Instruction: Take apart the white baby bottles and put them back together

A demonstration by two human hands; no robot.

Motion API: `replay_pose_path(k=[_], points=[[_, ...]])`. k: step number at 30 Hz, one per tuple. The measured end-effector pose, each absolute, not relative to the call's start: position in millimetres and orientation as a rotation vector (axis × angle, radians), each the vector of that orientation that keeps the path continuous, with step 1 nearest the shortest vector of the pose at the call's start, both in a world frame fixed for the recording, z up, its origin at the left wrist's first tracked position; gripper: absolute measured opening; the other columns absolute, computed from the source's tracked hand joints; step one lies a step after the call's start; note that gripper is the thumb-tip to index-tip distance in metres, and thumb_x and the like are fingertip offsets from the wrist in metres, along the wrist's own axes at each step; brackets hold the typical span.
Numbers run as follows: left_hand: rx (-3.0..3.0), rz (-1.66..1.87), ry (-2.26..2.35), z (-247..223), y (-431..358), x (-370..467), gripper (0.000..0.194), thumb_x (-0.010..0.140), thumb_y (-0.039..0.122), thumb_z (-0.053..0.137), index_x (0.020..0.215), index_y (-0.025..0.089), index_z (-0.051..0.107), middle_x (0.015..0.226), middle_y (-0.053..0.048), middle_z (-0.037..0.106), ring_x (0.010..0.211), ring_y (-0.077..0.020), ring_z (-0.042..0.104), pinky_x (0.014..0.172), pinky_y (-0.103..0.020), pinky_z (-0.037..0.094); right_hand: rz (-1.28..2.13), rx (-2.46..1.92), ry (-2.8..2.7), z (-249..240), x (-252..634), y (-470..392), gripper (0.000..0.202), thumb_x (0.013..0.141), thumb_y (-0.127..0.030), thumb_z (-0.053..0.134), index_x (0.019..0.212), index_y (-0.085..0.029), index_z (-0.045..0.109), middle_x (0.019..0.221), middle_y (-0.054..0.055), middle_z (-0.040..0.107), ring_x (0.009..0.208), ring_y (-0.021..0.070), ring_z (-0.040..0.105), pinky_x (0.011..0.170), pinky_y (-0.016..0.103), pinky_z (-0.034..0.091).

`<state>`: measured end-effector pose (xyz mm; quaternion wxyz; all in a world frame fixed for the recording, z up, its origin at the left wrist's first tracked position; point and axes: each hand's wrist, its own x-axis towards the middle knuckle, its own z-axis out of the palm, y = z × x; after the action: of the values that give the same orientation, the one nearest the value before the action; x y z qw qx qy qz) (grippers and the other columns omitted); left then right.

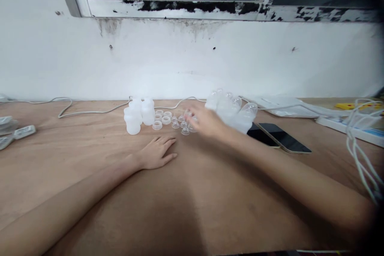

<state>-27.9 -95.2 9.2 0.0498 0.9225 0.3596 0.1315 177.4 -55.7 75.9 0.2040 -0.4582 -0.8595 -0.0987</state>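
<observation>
The left hand (156, 153) lies flat on the bench (90, 160), fingers together. The blurred right hand (207, 122) reaches the small caps (181, 124) at 12 o'clock; whether its fingers grip, I cannot tell.

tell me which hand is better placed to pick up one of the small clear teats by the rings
Right. The right hand hovers over the small clear teats, fingers nearly on them. The left hand lies flat on the table, nearer the person, apart from them.

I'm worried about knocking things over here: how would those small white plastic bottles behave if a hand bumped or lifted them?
The white bottles look like thin, empty plastic, so probably light and easy to lift. They stand upright and bunched together, so a nudge would likely slide or tip several. Once down, their round bodies might roll on the smooth wooden table. The right hand is reaching beside them.
</observation>
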Motion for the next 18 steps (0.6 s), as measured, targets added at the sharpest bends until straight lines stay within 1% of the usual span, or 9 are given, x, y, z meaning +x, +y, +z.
replay_pose_path(k=[1, 2, 3, 4, 6, 8, 12, 18], points=[[2.827, 0.309, 1.046, 9, -95, -31, 0.053, 0.083, 0.044, 0.03, 0.127, 0.015, 0.026, 0.133, -0.012, 0.03, 0.122, -0.0225, 0.026, 0.1, -0.04, 0.019, -0.154, -1.12, -2.541, 63, 172, -67, 0.043, 0.085, -0.039, 0.029, 0.122, -0.018, 0.04, 0.121, 0.011, 0.044, 0.107, 0.025, 0.045, 0.087, 0.038, 0.036], [2.836, 0.227, 0.998, 9, -94, -34, 0.058, 0.083, 0.047, 0.028, 0.13, 0.015, 0.019, 0.136, -0.012, 0.023, 0.125, -0.022, 0.02, 0.101, -0.041, 0.014, -0.037, -0.987, -2.683, 49, 167, -76, 0.049, 0.085, -0.042, 0.03, 0.126, -0.016, 0.035, 0.129, 0.011, 0.036, 0.116, 0.0242, 0.037, 0.093, 0.037, 0.033], [2.841, 0.169, 0.959, 9, -93, -36, 0.06, 0.083, 0.048, 0.027, 0.132, 0.015, 0.014, 0.138, -0.011, 0.018, 0.126, -0.0213, 0.016, 0.102, -0.041, 0.01, 0.056, -0.903, -2.789, 36, 164, -84, 0.055, 0.084, -0.044, 0.03, 0.129, -0.012, 0.029, 0.134, 0.012, 0.028, 0.121, 0.0237, 0.029, 0.097, 0.037, 0.029], [2.843, 0.142, 0.939, 9, -92, -38, 0.061, 0.083, 0.049, 0.025, 0.132, 0.016, 0.011, 0.138, -0.011, 0.016, 0.127, -0.0205, 0.014, 0.103, -0.042, 0.007, 0.124, -0.861, -2.847, 25, 163, -89, 0.06, 0.084, -0.046, 0.029, 0.13, -0.008, 0.026, 0.136, 0.014, 0.023, 0.124, 0.0234, 0.022, 0.1, 0.038, 0.025], [2.845, 0.151, 0.93, 10, -91, -40, 0.061, 0.083, 0.049, 0.025, 0.132, 0.017, 0.012, 0.138, -0.01, 0.016, 0.127, -0.0194, 0.014, 0.103, -0.043, 0.007, 0.199, -0.881, -2.845, 10, 162, -96, 0.063, 0.085, -0.044, 0.025, 0.132, -0.003, 0.019, 0.138, 0.015, 0.015, 0.127, 0.0219, 0.013, 0.103, 0.038, 0.02], [2.846, 0.199, 0.934, 10, -91, -39, 0.059, 0.083, 0.049, 0.026, 0.132, 0.018, 0.015, 0.138, -0.009, 0.02, 0.127, -0.0189, 0.017, 0.103, -0.042, 0.01, 0.218, -0.927, -2.789, 4, 163, -98, 0.061, 0.086, -0.042, 0.024, 0.132, -0.003, 0.017, 0.138, 0.015, 0.013, 0.127, 0.0206, 0.011, 0.104, 0.038, 0.018], [2.846, 0.294, 0.928, 10, -91, -37, 0.057, 0.082, 0.047, 0.03, 0.13, 0.019, 0.02, 0.136, -0.008, 0.026, 0.125, -0.0197, 0.023, 0.102, -0.043, 0.013, 0.258, -0.933, -2.73, 5, 164, -98, 0.059, 0.085, -0.041, 0.028, 0.132, -0.008, 0.02, 0.137, 0.013, 0.016, 0.127, 0.02, 0.015, 0.103, 0.04, 0.02], [2.827, 0.306, 0.919, 9, -90, -38, 0.056, 0.082, 0.046, 0.033, 0.13, 0.019, 0.022, 0.135, -0.009, 0.026, 0.124, -0.0211, 0.023, 0.102, -0.044, 0.014, 0.282, -0.927, -2.7, 6, 163, -98, 0.058, 0.084, -0.041, 0.031, 0.132, -0.01, 0.022, 0.137, 0.012, 0.018, 0.126, 0.0212, 0.016, 0.101, 0.042, 0.023]])
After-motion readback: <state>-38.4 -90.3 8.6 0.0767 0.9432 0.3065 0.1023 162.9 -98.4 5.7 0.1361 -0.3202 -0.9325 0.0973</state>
